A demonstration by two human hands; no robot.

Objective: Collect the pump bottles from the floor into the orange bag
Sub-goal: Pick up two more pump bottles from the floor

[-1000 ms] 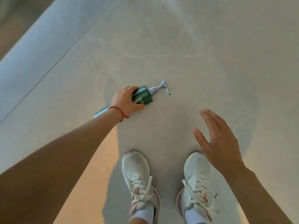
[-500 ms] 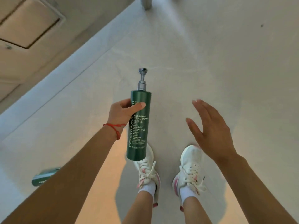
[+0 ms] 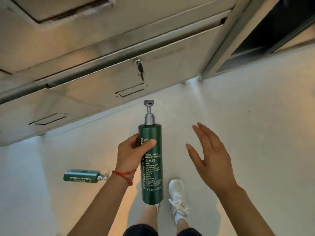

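Observation:
My left hand [image 3: 131, 154] grips a tall dark green pump bottle [image 3: 151, 169] near its top and holds it upright in the air, silver pump pointing away from me. A second green pump bottle [image 3: 81, 177] lies on its side on the pale floor to the left of my left forearm, its pump end partly hidden by my wrist. My right hand [image 3: 209, 159] hovers to the right of the held bottle with fingers spread and nothing in it. No orange bag is in view.
A grey metal cabinet [image 3: 102, 65] with drawers and a key in a lock [image 3: 140, 68] stands ahead on short legs. A dark opening [image 3: 276, 28] lies at the upper right. My feet in white sneakers [image 3: 179, 198] are below on the pale floor [image 3: 255, 133].
My left hand lifted the bottle from lying on the floor to upright in the air. The view rose as I straightened up, bringing the cabinet and the second bottle into sight.

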